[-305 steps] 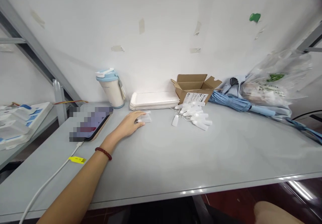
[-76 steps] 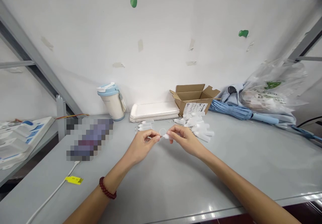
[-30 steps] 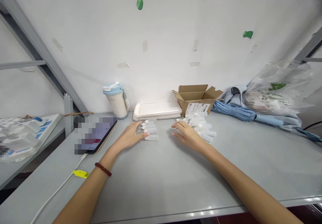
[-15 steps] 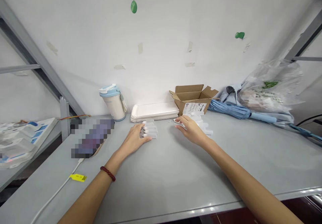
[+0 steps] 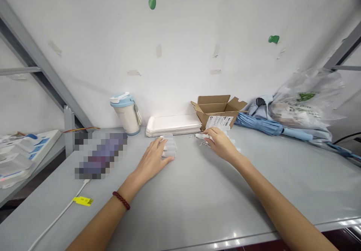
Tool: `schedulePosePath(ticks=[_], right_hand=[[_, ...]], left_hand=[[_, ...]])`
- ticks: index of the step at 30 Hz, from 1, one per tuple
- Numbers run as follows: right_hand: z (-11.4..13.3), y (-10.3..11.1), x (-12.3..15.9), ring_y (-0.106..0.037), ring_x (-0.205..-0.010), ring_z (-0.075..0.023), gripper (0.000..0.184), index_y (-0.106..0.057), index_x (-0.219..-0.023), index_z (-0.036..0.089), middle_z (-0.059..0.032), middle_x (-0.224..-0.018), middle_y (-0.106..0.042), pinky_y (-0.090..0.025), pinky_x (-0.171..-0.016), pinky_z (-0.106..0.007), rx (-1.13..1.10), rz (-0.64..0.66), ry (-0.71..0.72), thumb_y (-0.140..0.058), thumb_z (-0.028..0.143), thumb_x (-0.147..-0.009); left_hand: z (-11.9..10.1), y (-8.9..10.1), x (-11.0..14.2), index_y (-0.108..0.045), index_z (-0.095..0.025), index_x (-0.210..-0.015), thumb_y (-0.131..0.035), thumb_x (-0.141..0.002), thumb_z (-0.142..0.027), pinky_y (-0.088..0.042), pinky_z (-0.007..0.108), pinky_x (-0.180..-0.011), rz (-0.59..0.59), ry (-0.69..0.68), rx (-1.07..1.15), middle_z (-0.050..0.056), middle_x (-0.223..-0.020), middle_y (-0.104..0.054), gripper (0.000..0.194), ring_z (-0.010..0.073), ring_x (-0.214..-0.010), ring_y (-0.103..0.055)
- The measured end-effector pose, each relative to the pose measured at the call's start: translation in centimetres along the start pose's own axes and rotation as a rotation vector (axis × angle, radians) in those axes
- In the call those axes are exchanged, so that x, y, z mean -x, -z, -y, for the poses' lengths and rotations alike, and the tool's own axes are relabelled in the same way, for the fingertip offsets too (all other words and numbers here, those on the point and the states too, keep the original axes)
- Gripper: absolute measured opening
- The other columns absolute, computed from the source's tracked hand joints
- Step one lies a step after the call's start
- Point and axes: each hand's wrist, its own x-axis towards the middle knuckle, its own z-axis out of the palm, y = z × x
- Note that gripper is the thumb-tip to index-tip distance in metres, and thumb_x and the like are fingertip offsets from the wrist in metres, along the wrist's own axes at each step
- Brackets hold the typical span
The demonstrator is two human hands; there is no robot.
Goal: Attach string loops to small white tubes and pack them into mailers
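Note:
A short row of small translucent tubes (image 5: 169, 145) lies on the grey table. My left hand (image 5: 152, 157) rests over the row's left ends, its fingers stretched and the thumb apart, touching the tubes. Further right, my right hand (image 5: 221, 144) pinches a small translucent tube (image 5: 200, 135) between thumb and fingertips, just off the table or on it; I cannot tell which. Thin white wispy bits show below those fingertips. More translucent tubes (image 5: 232, 141) lie behind the right hand, mostly hidden by it.
Behind the hands stand a stack of white flat trays or envelopes (image 5: 175, 124) and an open cardboard box (image 5: 217, 110). A tumbler (image 5: 126, 114) and a blurred-out phone (image 5: 103, 155) with a white cable are on the left. A folded blue umbrella (image 5: 259, 123) and plastic bag (image 5: 307, 100) lie right.
My left hand has shifted slightly right, further over the tube row. The right hand has moved a little right; the tube at its fingertips shows more clearly.

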Motion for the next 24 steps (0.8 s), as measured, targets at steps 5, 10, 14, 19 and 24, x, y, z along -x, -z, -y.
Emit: schedulePosePath(ticks=[5, 10, 14, 19, 24], right_hand=[[-0.6, -0.4, 0.0, -0.052, -0.096, -0.0256, 0.020, -0.059, -0.098, 0.015, -0.0113, -0.101, -0.062, -0.041, -0.076, -0.035, 0.210, 0.054, 0.009, -0.046, 0.009, -0.084], [0.0, -0.8, 0.1, -0.049, -0.102, -0.0281, 0.023, -0.060, -0.104, 0.017, -0.0123, -0.110, -0.061, -0.036, -0.082, -0.043, 0.354, 0.082, 0.045, -0.044, 0.015, -0.088], [0.3, -1.6, 0.3, -0.047, -0.109, -0.0302, 0.025, -0.061, -0.106, 0.021, -0.0135, -0.113, -0.059, -0.025, -0.093, -0.058, 0.413, 0.059, 0.108, -0.043, 0.016, -0.088], [0.5, -2.7, 0.4, -0.046, -0.111, -0.0323, 0.020, -0.065, -0.098, 0.019, -0.0151, -0.108, -0.060, -0.020, -0.095, -0.064, 0.417, 0.060, 0.111, -0.049, 0.020, -0.087], [0.6, -3.1, 0.4, -0.044, -0.113, -0.0339, 0.020, -0.065, -0.097, 0.017, -0.0164, -0.108, -0.060, -0.021, -0.096, -0.065, 0.430, 0.088, 0.107, -0.049, 0.021, -0.087]], left_hand=[[0.3, 0.1, -0.1, -0.047, -0.018, -0.120, -0.055, -0.081, -0.038, -0.040, 0.046, -0.094, -0.041, -0.047, -0.048, 0.014, -0.126, -0.047, 0.045, 0.0295, -0.117, -0.044], [0.3, 0.2, -0.3, -0.048, -0.019, -0.121, -0.057, -0.080, -0.041, -0.039, 0.047, -0.094, -0.038, -0.091, -0.086, 0.014, -0.126, -0.047, 0.048, 0.0297, -0.118, -0.041], [-0.2, 0.1, -0.2, -0.047, -0.022, -0.125, -0.054, -0.082, -0.042, -0.036, 0.050, -0.097, -0.020, -0.162, -0.140, 0.012, -0.135, -0.042, 0.048, 0.0310, -0.125, -0.033], [-1.0, 0.5, -0.2, -0.033, -0.024, -0.136, -0.052, -0.083, -0.040, -0.033, 0.050, -0.100, -0.069, -0.207, -0.216, 0.010, -0.142, -0.035, 0.058, 0.0309, -0.131, -0.025], [-1.9, 0.4, -0.7, -0.047, -0.023, -0.127, -0.045, -0.088, -0.037, -0.029, 0.052, -0.101, -0.023, -0.321, -0.292, 0.010, -0.139, -0.041, 0.041, 0.0311, -0.132, -0.025]])
